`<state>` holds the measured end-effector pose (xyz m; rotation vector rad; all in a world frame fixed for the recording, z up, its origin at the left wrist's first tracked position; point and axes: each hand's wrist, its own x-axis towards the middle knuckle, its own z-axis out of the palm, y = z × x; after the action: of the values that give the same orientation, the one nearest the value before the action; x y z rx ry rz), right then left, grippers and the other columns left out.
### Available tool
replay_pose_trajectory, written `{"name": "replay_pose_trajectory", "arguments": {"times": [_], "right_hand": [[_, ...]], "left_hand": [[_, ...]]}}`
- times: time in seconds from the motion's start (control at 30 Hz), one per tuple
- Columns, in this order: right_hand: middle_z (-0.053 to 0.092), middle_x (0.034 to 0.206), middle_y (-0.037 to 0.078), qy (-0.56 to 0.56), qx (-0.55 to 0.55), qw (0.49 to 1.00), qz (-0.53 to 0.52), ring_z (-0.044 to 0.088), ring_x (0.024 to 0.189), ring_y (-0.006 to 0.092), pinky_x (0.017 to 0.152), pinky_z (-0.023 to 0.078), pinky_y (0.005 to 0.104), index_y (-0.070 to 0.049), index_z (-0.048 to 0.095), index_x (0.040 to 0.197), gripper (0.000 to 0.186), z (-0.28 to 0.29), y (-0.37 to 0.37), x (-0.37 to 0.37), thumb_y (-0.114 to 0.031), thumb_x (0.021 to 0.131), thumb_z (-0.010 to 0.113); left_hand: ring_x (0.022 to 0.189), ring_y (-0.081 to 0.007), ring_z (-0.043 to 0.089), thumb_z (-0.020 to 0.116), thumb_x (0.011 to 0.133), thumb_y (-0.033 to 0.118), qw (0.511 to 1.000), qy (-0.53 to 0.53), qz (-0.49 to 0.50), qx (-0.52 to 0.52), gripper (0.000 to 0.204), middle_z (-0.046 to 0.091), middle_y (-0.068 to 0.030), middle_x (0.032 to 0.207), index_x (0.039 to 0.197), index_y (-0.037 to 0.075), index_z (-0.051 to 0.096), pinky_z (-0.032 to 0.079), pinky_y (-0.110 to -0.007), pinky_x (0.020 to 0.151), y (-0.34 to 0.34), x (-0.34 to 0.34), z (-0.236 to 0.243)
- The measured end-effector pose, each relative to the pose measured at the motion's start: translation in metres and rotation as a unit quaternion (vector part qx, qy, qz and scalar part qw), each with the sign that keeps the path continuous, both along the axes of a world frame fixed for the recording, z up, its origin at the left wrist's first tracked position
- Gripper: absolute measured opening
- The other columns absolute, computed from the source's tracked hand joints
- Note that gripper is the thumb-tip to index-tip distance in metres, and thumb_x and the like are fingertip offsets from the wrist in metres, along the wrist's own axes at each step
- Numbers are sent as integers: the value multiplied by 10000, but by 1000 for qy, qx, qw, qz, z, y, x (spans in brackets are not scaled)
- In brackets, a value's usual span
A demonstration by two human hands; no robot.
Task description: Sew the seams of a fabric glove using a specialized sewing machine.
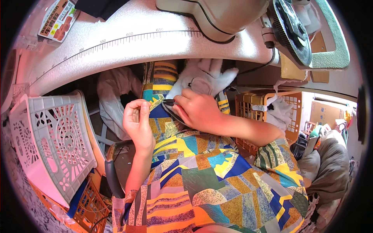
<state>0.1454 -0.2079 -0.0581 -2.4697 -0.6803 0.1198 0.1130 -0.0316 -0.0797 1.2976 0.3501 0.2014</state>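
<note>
My left hand [138,118] is raised over my lap, its thumb and fingers pinched together. Whatever they hold is too small to make out against the patterned cloth. Close to its fingertips, my right hand [198,109] is closed around a small dark pointed tool [169,102], whose tip points left toward the left hand. Its exact kind is hidden by the fingers. Just beyond the right hand, a white plush piece [211,79] with a greyish patch lies across my knees, under the table edge.
A sewing machine [217,19] with a black handwheel [291,33] stands on the white table [136,44], which bears a ruler scale. On the left is a white plastic basket [64,141] above an orange crate [91,206]. Another orange basket [248,103] holds white plush pieces at right.
</note>
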Motion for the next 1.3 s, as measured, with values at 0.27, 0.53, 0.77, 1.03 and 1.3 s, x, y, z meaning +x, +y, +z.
{"name": "replay_pose_trajectory", "arguments": {"times": [0.27,0.53,0.77,1.03,1.3], "right_hand": [[555,788,96,10,10,1000,-3,613,648,300,542,488,409,-79,638,918,148,8,-19,0,-215,861,633],[584,841,103,97,-83,982,-139,617,730,333,594,482,416,-83,643,1021,221,51,-119,-31,-217,847,667],[592,981,151,74,-211,944,-244,592,901,368,743,478,431,-25,594,1145,346,21,-164,-59,-188,847,663],[555,1203,148,127,163,919,-336,546,1137,283,958,440,373,-4,501,1312,484,24,-106,-68,-179,888,656],[646,1122,65,295,559,700,-332,593,993,122,856,480,274,0,605,1164,369,25,-60,-40,-191,869,717]], "left_hand": [[788,-79,526,585,953,81,999,12,32,-36,48,601,-43,927,966,36,571,426,-221,720,18,8,-5],[1140,-329,473,744,746,126,838,-83,-17,540,399,556,-139,1167,1106,50,589,348,-413,1007,-4,26,10],[1007,-352,523,762,688,188,751,-133,-279,584,586,529,-176,1145,1172,6,487,437,-449,881,-101,27,1],[1011,-304,580,531,770,-64,886,-64,-367,277,499,535,-209,1173,1252,-16,416,454,-382,930,-72,51,-13],[1248,-206,439,591,774,-4,886,40,-460,40,701,445,-130,1343,1410,-31,296,332,-347,1060,-33,16,10]]}}
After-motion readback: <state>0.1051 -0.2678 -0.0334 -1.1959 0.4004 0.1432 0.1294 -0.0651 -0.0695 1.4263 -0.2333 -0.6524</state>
